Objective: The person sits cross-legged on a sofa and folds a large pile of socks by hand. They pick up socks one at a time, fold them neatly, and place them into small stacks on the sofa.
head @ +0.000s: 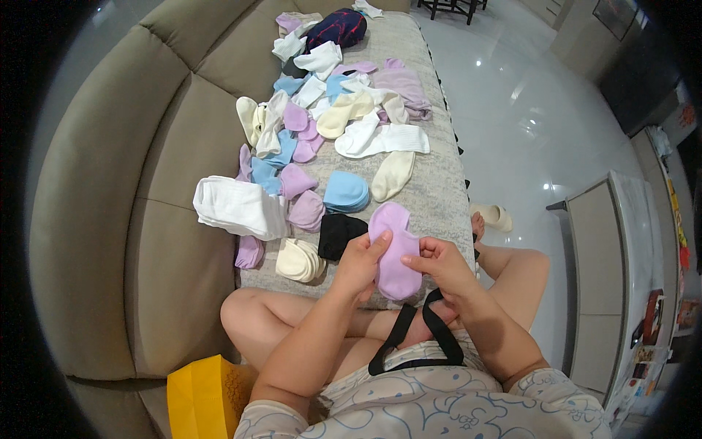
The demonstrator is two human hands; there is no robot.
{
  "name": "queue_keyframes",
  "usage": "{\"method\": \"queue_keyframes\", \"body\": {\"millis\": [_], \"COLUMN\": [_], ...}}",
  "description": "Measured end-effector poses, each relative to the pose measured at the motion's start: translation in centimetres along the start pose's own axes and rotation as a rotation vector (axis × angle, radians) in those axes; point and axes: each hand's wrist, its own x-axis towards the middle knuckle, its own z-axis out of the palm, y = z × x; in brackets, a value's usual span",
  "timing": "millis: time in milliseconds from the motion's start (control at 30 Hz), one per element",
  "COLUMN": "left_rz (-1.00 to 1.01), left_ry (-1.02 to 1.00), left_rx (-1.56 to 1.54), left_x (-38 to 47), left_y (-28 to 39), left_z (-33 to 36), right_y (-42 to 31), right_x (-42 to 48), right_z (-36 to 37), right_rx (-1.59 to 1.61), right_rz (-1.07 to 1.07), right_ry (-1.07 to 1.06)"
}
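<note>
A light purple ankle sock (396,263) is stretched out flat between my two hands above my crossed legs. My left hand (362,262) grips its left edge, thumb on top. On the opposite edge, my right hand (439,260) pinches the fabric near the opening. Just beyond my left hand lies a folded black sock bundle (341,235). Beside that sit a stack of folded cream socks (299,260) and a stack of folded blue socks (346,190). A folded purple bundle (307,211) touches a thick white folded pile (238,207).
Loose white, cream, blue and purple socks (378,137) spread over the sofa seat cover (439,181). A dark red-patterned bundle (337,28) lies at the far end. The sofa backrest (93,230) rises on the left, near a yellow paper bag (197,398). A cabinet (595,280) stands right.
</note>
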Motion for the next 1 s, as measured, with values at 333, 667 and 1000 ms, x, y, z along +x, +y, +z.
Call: {"method": "queue_keyframes", "body": {"millis": [333, 667, 1000], "left_rz": [0.084, 0.119, 0.141], "left_ry": [-0.033, 0.080, 0.015], "left_rx": [0.052, -0.162, -0.108], "left_x": [0.0, 0.1, -0.1], "left_y": [-0.1, -0.2, 0.4], "left_z": [0.2, 0.5, 0.1], "right_y": [1.1, 3.3, 0.7], "right_x": [0.2, -1.2, -0.6], "right_z": [-0.5, 0.5, -0.4], "right_rx": [0.215, 0.118, -0.007], "right_rz": [-0.076, 0.105, -0.219], "right_ry": [0.044, -0.123, -0.022]}}
